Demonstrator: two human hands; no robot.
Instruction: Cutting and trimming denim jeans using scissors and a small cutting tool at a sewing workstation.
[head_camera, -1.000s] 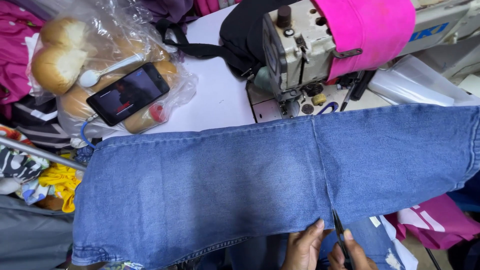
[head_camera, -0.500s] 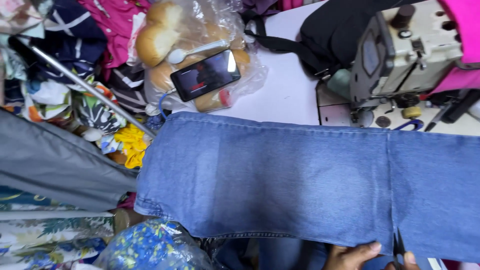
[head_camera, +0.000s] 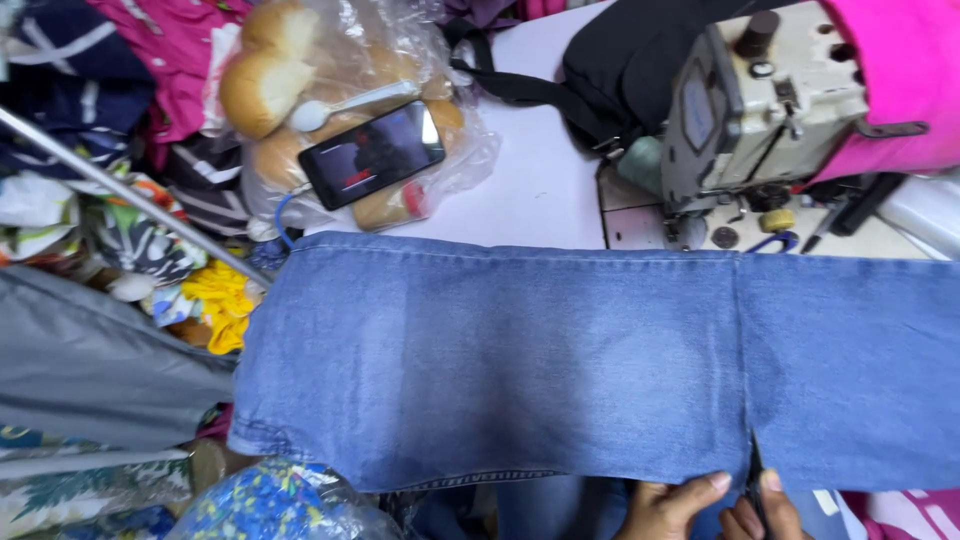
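Head view looking straight down, and the blue denim jeans leg (head_camera: 520, 360) dominates, spread flat across the white table (head_camera: 540, 190) from left to right, with a cut line running up from its near edge on the right side. Behind it sits the grey sewing machine (head_camera: 750, 120), a pink cloth (head_camera: 890, 80) draped over its top, and a black bag (head_camera: 630, 60) leaning just beside it. Off to the left, a heap of mixed coloured fabrics (head_camera: 120, 200) with a metal rod (head_camera: 120, 190) slanting across. At the far left of the table, a clear plastic bag of bread rolls (head_camera: 300, 90), and a dark phone (head_camera: 372, 155) and a white spoon (head_camera: 345, 105) resting on top of it. Down at the bottom edge, the left hand (head_camera: 665, 510) pinches the denim's near hem, thumb on top. Right beside it, the right hand (head_camera: 765, 515) is closed around dark scissors (head_camera: 755, 480), blades at the foot of that cut.
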